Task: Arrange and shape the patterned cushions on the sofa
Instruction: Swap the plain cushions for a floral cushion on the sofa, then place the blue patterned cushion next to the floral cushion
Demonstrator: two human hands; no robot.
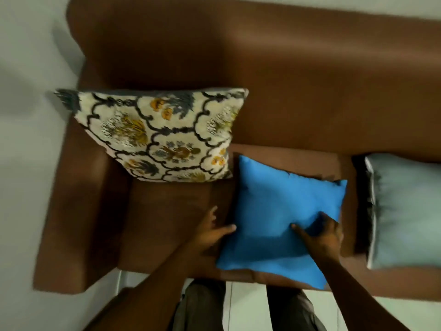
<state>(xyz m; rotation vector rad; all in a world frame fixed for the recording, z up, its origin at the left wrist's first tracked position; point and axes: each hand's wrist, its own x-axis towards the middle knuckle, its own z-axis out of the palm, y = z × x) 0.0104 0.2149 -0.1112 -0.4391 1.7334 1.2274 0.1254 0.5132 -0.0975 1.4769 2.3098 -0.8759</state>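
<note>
A brown sofa (286,75) fills most of the view from above, set against a pale wall, with a light floor (248,304) below its front edge. Three cushions sit on it. The patterned cushion (162,134), cream with dark scrollwork and yellow and blue flowers, stands propped against the backrest at the left end, beside the armrest (78,211). The plain blue cushion (284,211) lies flat on the seat in the middle, its near corner hanging just over the front edge. A pale grey cushion (405,211) with a dark back lies to the right, partly cut off by the frame edge.

The left hand (212,235) is at the blue cushion's left edge, thumb on the top face and the other fingers spread loosely beside it; whether they grip underneath cannot be told, as the picture is blurred. The right hand (322,232) rests on top of the blue cushion near its right side, fingers curled and pressing into the fabric, which creases around them. The person's trousers (202,306) show below, in front of the sofa.
</note>
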